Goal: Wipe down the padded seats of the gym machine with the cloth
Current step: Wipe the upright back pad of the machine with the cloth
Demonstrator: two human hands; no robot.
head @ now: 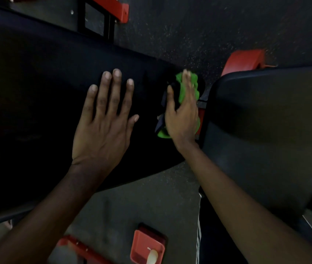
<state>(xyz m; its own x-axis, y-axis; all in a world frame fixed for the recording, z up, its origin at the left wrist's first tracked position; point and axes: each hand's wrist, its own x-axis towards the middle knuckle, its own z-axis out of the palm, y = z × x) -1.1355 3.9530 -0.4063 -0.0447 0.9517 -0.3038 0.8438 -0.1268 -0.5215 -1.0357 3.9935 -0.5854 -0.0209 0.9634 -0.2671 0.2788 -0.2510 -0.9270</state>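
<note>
The left hand (pixel 103 126) lies flat on the long black pad (pixel 37 92), fingers straight and spread, holding nothing. The right hand (pixel 182 115), at centre right of the frame, presses the green cloth (pixel 181 90) down with fingers laid out straight over it rather than bunched round it. The cloth sits at the pad's right-hand end, just beside the narrow gap to the second pad (pixel 265 121), which fills the right of the frame. The long pad's axis runs from the left edge toward the centre right, so most of its length lies leftward of the cloth, under and past the left hand. The second pad is nearer the right hand. Red frame parts (pixel 242 60) and speckled floor (pixel 208 25) lie beyond.
</note>
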